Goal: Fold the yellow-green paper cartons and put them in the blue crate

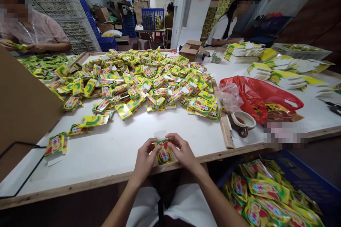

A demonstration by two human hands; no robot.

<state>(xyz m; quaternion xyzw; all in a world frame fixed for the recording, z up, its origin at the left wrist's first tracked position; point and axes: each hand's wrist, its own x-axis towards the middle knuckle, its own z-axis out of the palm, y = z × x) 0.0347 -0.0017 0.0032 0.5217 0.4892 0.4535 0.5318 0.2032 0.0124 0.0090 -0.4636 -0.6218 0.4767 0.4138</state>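
Observation:
Both my hands meet at the near edge of the white table (128, 149). Between them is one small yellow-green printed packet (163, 152) with a clear plastic flap at its top. My left hand (145, 159) pinches its left side, and my right hand (182, 150) grips its right side and top. Beyond it lies a large heap of the same packets (144, 81) across the middle of the table. Loose single packets (55, 144) lie at the near left.
A blue crate (314, 184) with finished packets stands on the floor at my right. A red plastic bag (258, 95) and tape roll (242, 120) sit right of the heap, stacks of flat cartons (282, 71) behind. One person sits far left, another at the back right.

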